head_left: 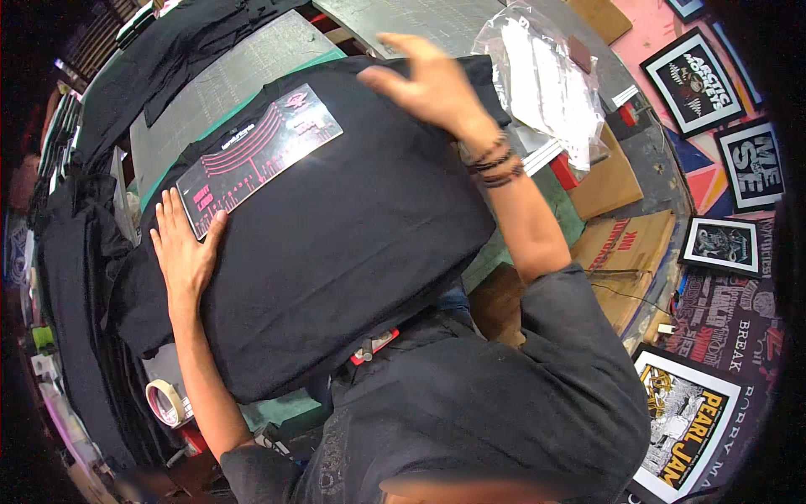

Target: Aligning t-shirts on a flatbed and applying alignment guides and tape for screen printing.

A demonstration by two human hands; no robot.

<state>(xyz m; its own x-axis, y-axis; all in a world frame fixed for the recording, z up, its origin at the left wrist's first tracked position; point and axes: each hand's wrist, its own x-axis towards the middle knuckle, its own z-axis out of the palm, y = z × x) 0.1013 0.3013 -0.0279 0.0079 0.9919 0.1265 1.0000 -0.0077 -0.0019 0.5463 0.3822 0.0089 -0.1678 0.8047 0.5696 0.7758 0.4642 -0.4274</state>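
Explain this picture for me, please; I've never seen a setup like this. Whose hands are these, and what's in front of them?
There is no machine: a head-worn fisheye camera looks down at the wearer's own bare hands, so edges bend. A black T-shirt lies spread out, with a glossy flat plate with pink markings on it. The left hand rests flat by the plate's left end. The right hand is open at the shirt's far right; whether it touches is unclear. Neither hand grips anything.

Ruler (269, 155) flat on shirt (344, 235)
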